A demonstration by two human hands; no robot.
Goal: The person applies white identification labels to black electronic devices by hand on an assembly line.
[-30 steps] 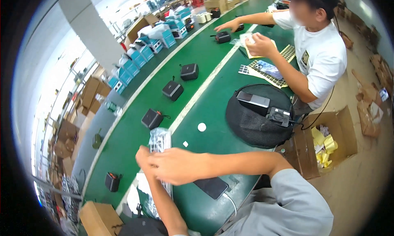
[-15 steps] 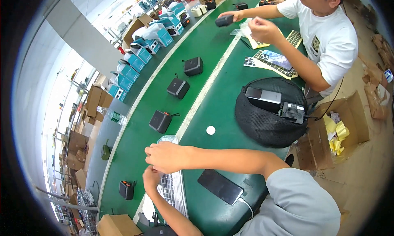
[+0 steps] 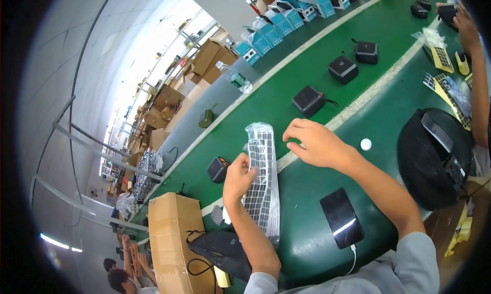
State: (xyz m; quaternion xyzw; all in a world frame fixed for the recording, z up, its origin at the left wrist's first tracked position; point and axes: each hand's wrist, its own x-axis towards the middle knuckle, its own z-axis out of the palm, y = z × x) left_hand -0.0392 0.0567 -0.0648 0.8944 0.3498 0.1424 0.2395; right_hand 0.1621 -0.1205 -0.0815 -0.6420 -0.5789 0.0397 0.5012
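A long stack of grid-patterned sheets in clear plastic lies in front of me, with dark and pale cells. My left hand is over its left edge, fingers bent and thumb apart from them; I see nothing in it. To the right of the sheets, my right hand hovers with curled fingers and a gap between thumb and forefinger, holding nothing visible. Beyond my left hand stands a small black box-shaped device with an orange detail. Another black device with a strap sits beyond my right hand.
A phone on a white cable and a white round cap lie at right. A black mesh case sits farther right, near a co-worker's arm. Nearer left are a cardboard box and black bag. A bottle stands across.
My view has swung left. My hands, close together over the sheets before, are now apart: the right has moved off to the right, while the left stays by the sheets' edge.
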